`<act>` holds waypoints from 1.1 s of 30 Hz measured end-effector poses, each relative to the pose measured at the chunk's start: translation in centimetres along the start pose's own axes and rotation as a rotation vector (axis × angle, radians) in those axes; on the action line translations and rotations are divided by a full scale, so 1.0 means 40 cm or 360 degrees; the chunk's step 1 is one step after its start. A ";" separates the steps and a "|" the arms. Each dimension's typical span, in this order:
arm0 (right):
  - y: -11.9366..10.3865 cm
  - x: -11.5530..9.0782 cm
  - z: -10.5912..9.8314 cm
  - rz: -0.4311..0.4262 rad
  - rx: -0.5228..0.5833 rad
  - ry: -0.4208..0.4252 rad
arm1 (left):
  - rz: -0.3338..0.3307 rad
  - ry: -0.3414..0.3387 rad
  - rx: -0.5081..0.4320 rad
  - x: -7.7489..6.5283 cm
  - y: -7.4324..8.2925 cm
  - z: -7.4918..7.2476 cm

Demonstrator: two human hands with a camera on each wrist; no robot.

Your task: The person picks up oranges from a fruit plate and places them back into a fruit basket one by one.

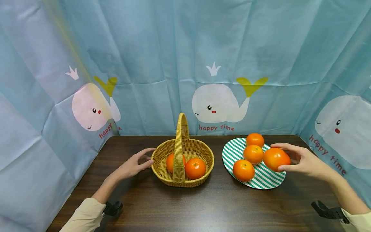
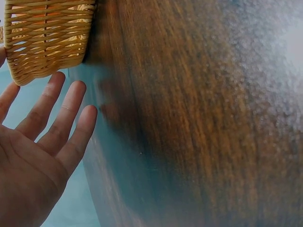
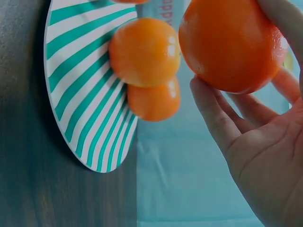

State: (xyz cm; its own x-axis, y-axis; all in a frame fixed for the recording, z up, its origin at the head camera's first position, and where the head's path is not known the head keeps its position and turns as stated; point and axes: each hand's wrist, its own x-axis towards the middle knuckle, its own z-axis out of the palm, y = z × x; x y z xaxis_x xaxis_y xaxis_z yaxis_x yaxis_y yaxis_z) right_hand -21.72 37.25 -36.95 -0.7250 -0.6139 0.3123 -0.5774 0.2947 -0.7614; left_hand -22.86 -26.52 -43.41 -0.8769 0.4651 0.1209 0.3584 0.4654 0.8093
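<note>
My right hand (image 1: 304,161) holds an orange (image 1: 275,159) between thumb and fingers, over the right side of a green-and-white striped plate (image 1: 268,183). In the right wrist view, the fingertips curve around this orange (image 3: 232,42). Several more oranges lie on the plate, one (image 1: 243,170) near its front edge. My left hand (image 1: 131,165) is at the left side of a wicker basket (image 1: 191,183), fingers spread and fairly straight, fingertips right at its wall. Two oranges lie inside the basket, one (image 1: 195,168) right of the handle, the other (image 1: 171,162) partly hidden behind it.
The basket's tall arched handle (image 1: 178,141) stands upright across its middle. Beneath everything is a dark wooden table (image 1: 220,209). A light blue curtain (image 1: 150,106) printed with whales surrounds the table at the back and sides.
</note>
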 end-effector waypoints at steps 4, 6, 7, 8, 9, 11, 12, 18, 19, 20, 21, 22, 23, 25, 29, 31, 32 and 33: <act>0.000 0.013 0.006 0.0000 0.0014 -0.0013 | 0.0012 0.0007 0.0018 0.000 0.001 -0.001; -0.001 0.024 0.010 -0.0003 0.0019 -0.0013 | 0.0003 0.0009 0.0025 0.000 0.001 -0.001; -0.002 0.029 0.012 0.0000 0.0027 -0.0018 | 0.0000 0.0009 0.0026 0.000 0.001 -0.001; -0.002 0.035 0.013 0.0003 0.0031 -0.0022 | -0.0007 0.0007 0.0022 -0.001 0.000 -0.002; -0.003 0.041 0.016 0.0004 0.0028 -0.0025 | -0.0011 0.0006 0.0021 0.000 -0.001 -0.003; -0.006 0.054 0.020 0.0013 0.0026 -0.0032 | -0.0008 0.0000 0.0007 0.000 -0.001 -0.003; -0.007 0.060 0.022 0.0008 0.0013 -0.0035 | -0.0008 -0.0002 0.0003 0.001 -0.001 -0.003; -0.005 0.098 0.047 -0.0026 -0.0113 0.0000 | -0.0014 -0.0002 0.0020 0.002 0.002 -0.001; -0.005 0.104 0.052 -0.0020 -0.0120 0.0006 | -0.0015 -0.0001 0.0024 0.002 0.002 -0.001; -0.006 0.109 0.057 -0.0009 -0.0127 0.0012 | -0.0014 -0.0002 0.0022 0.003 0.001 -0.001; -0.008 0.115 0.062 -0.0003 -0.0130 0.0015 | -0.0015 -0.0002 0.0019 0.004 0.000 -0.001; -0.009 0.121 0.068 0.0003 -0.0118 0.0014 | -0.0015 -0.0002 0.0015 0.005 0.000 -0.001; -0.011 0.127 0.073 0.0005 -0.0111 0.0012 | -0.0015 -0.0002 0.0014 0.006 0.000 -0.001; -0.014 0.139 0.082 0.0010 -0.0100 0.0011 | -0.0015 0.0003 0.0020 0.006 0.000 -0.001; -0.018 0.163 0.099 0.0026 -0.0066 -0.0012 | -0.0022 0.0004 0.0024 0.004 0.000 -0.001; -0.020 0.174 0.107 0.0044 -0.0014 -0.0027 | -0.0025 0.0004 0.0020 0.003 -0.001 -0.002; -0.021 0.179 0.111 0.0056 0.0013 -0.0035 | -0.0026 0.0005 0.0021 0.002 -0.001 -0.002; -0.022 0.185 0.115 0.0065 0.0039 -0.0041 | -0.0025 0.0007 0.0024 0.002 -0.001 -0.002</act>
State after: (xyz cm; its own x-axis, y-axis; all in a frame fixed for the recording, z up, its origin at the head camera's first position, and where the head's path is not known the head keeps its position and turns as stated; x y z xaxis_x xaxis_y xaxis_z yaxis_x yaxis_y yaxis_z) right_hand -24.84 29.09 -36.60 -0.7377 -0.6204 0.2663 -0.5380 0.3020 -0.7870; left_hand -22.97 -26.55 -43.41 -0.8839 0.4545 0.1106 0.3493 0.4841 0.8023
